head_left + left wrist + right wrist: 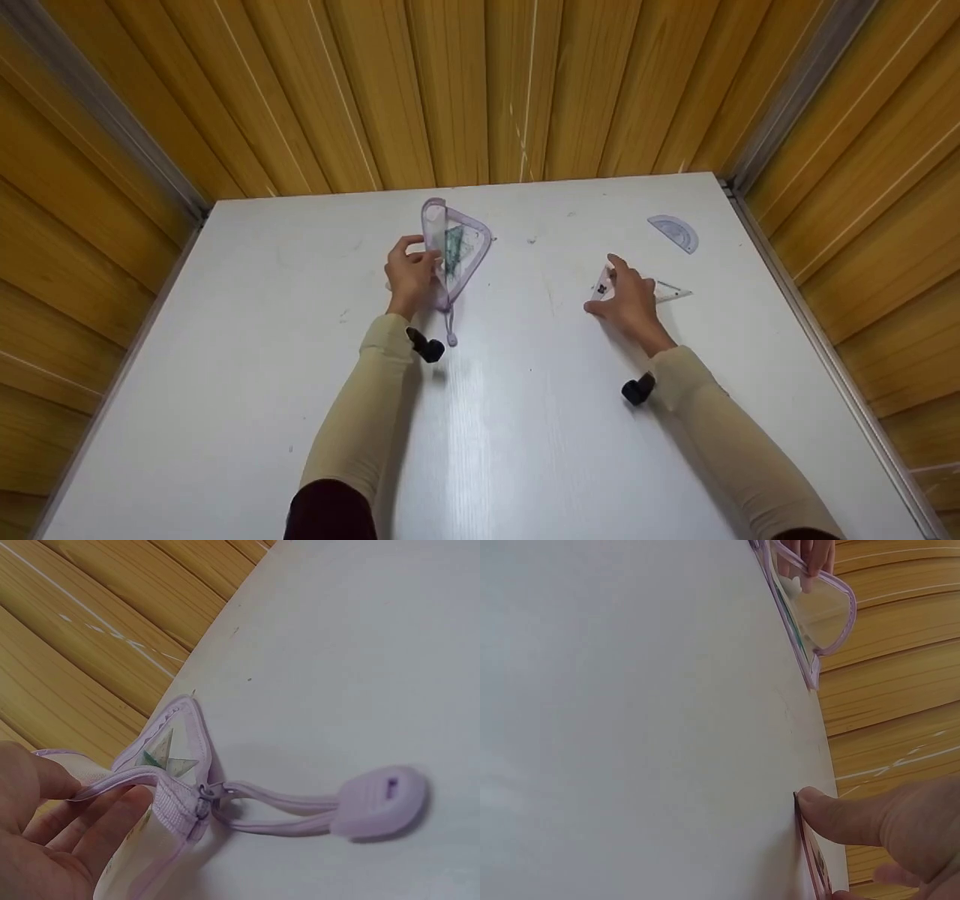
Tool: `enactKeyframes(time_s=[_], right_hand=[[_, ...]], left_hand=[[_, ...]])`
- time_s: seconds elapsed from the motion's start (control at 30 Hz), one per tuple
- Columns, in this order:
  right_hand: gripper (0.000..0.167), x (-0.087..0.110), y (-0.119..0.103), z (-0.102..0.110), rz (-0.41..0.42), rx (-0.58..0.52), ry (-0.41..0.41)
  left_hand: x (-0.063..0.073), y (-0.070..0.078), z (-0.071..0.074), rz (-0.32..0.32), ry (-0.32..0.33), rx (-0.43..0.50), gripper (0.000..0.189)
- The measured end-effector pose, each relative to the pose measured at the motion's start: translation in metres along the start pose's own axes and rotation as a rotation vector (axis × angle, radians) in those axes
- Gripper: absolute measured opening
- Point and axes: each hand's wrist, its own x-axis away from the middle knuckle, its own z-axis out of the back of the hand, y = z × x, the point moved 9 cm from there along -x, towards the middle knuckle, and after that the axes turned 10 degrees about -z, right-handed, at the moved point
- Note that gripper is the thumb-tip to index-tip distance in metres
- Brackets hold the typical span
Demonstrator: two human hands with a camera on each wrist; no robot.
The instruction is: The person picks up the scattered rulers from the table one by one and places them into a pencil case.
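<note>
My left hand holds up one side of a clear zip pouch with lilac edging, pinching its rim between thumb and fingers. The mouth gapes, and a green-tinted set square lies inside. A lilac pull loop hangs from the zip toward the front. Over to the right, my right hand grips a clear set square with a dark printed figure, its thumb at one edge and fingers at another. The palm hides the middle of this set square.
A clear bluish protractor lies behind and right of my right hand. The white table ends at a yellow wood-look wall behind, with similar panels on both sides.
</note>
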Motion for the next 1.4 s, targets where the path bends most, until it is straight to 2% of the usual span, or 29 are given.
enactKeyframes(time_s=[0.3,0.73,1.07,1.4], right_hand=[[0.098,-0.008,-0.001,-0.001,0.012,-0.019,0.002],[0.088,-0.015,-0.003,0.0,-0.005,0.014,0.009],[0.073,-0.025,-0.002,-0.001,-0.027,-0.005,-0.062],[0.057,-0.032,-0.006,0.006,-0.028,0.01,-0.124]], left_hand=[[0.001,0.0,-0.001,-0.031,-0.006,0.032,0.034],[0.001,-0.001,-0.002,-0.018,-0.007,0.04,0.036],[0.001,-0.001,-0.001,-0.022,0.002,0.005,0.036],[0.001,-0.001,-0.002,-0.028,-0.011,0.003,0.037]])
